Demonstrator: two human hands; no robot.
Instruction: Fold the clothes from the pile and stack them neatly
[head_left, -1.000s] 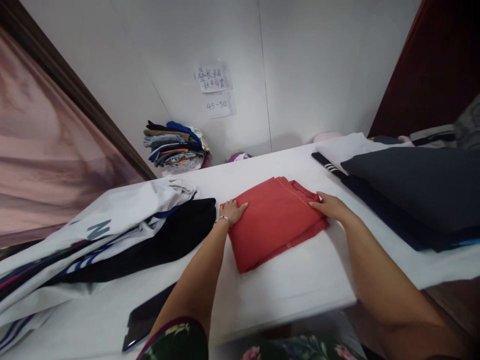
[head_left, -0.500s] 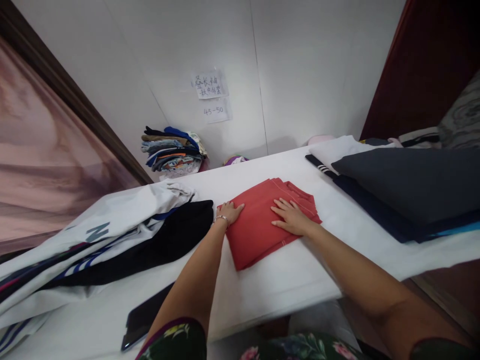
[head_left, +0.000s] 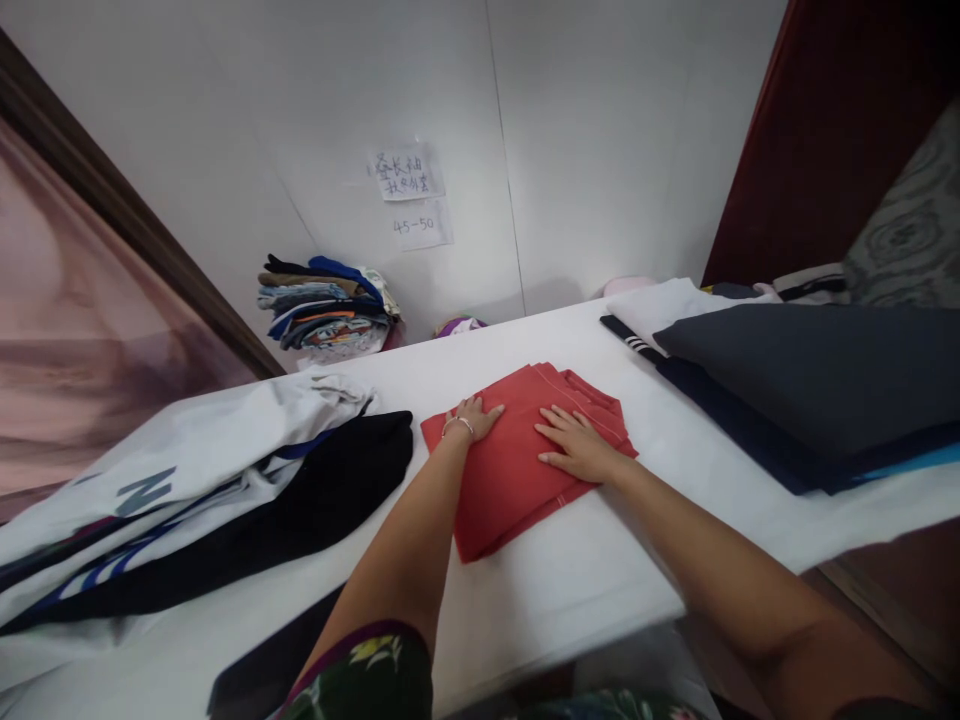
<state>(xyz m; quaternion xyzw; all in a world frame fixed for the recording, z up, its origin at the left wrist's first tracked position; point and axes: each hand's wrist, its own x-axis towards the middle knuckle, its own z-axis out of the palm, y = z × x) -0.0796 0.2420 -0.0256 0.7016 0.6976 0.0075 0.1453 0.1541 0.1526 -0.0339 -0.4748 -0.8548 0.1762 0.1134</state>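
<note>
A red garment [head_left: 517,440], folded into a flat bundle with pale stitching, lies on the white table [head_left: 570,570] in front of me. My left hand [head_left: 476,420], a bracelet at its wrist, rests on the left part of the cloth with fingers stretched out. Spread flat on the right part is my right hand [head_left: 577,445]. Both palms touch the top of the garment, and neither hand grips it. A neckline edge shows at the garment's upper right.
White and black garments [head_left: 360,470] are heaped at left, near a dark flat object [head_left: 259,665] partly behind my left arm. Dark folded garments [head_left: 810,380] lie at right. Beyond the table stands a stack of folded clothes [head_left: 326,305], below paper notes [head_left: 409,185] on the wall.
My left hand has slid inward from the garment's left edge onto its top. My right hand stays in nearly the same spot on the cloth. The camera view has shifted slightly.
</note>
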